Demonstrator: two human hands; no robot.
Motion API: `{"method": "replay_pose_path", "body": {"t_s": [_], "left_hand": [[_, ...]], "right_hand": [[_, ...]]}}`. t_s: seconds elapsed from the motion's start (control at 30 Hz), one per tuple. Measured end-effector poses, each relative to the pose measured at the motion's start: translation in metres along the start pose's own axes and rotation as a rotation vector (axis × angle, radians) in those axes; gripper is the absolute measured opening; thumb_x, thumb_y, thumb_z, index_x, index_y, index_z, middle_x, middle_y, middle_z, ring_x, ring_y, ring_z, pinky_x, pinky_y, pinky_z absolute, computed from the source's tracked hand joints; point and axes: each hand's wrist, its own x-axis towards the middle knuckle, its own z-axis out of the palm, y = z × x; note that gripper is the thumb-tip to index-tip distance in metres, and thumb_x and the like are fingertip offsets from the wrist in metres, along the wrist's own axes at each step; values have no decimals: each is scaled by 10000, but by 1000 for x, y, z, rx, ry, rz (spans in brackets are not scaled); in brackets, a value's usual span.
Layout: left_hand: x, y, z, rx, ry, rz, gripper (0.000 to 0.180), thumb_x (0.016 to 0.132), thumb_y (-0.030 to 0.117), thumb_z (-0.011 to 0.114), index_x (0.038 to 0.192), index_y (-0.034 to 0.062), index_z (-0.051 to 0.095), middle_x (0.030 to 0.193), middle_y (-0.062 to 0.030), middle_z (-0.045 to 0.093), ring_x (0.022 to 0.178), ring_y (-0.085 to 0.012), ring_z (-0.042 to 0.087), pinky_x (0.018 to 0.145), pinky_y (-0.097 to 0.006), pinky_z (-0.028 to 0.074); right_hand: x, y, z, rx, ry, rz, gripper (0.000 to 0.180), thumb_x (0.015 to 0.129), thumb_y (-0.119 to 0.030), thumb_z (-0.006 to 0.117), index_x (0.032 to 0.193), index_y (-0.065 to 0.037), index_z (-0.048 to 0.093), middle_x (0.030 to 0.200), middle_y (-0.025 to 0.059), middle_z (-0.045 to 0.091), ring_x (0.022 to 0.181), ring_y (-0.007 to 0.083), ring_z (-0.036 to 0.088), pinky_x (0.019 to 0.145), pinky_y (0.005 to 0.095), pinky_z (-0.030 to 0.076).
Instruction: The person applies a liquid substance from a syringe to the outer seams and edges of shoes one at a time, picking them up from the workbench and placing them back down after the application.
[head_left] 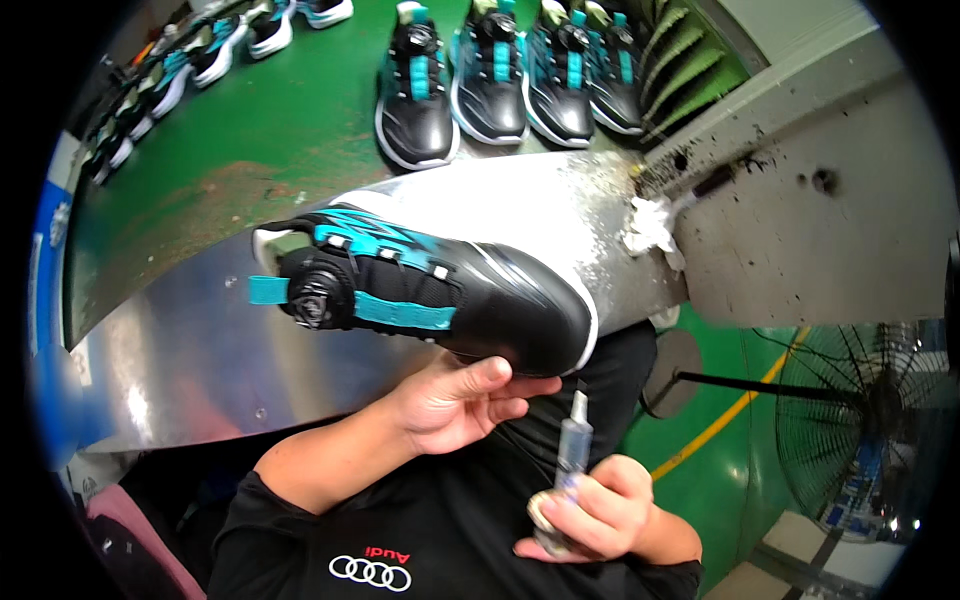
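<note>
My left hand is closed on the near side of a sneaker, thumb and fingers at its toe end. The shoe is black with teal straps, a round dial on its tongue and a white sole edge. It lies tilted on its side above the bench, toe to the right. In my right hand is a clear syringe with a pale tip pointing up toward the shoe's toe. My fingers wrap round its lower end. The tip and the shoe look apart.
Several matching sneakers stand in a row on the green belt, more at the far left. A metal bench edge curves before me. White crumpled material and a dark-handled brush lie by a metal panel. A fan stands right.
</note>
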Motion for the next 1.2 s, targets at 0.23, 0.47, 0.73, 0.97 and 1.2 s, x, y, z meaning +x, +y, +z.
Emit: {"method": "replay_pose_path", "body": {"t_s": [0.23,0.47,0.73,0.97,1.2], "left_hand": [[-62,0,-21,-82,-77,-19,490,786,97,642,1254,45,508,1118,-131,619,994,-257,599,843,-439,468],[-172,17,5,261,454,350,721,736,88,636,1352,-60,291,1314,-208,459,1213,-305,480,1051,-414,361],[-140,81,6,660,518,495,591,794,214,629,1267,-68,415,1174,-185,571,1038,-283,595,915,-388,486],[-63,224,-2,989,651,523,326,880,162,552,1148,-17,509,1074,-118,624,936,-211,629,862,-377,502],[15,251,-28,1059,849,403,321,855,275,637,1009,-3,593,913,-111,660,836,-206,646,775,-352,519]], "right_hand": [[-8,41,14,-128,149,37,583,630,-466,800,1031,-124,550,929,62,495,710,242,446,637,342,377],[33,111,66,-77,116,137,615,602,-358,811,1083,-71,555,928,79,591,776,276,466,718,363,400],[47,135,78,0,200,193,581,581,-342,800,1068,-110,585,819,28,585,725,250,436,662,330,407],[47,134,76,34,203,245,568,574,-342,805,1049,-118,590,758,16,566,693,240,432,658,324,411],[47,134,78,42,248,268,566,572,-336,811,1038,-99,594,758,24,572,679,241,440,650,328,416]]}}
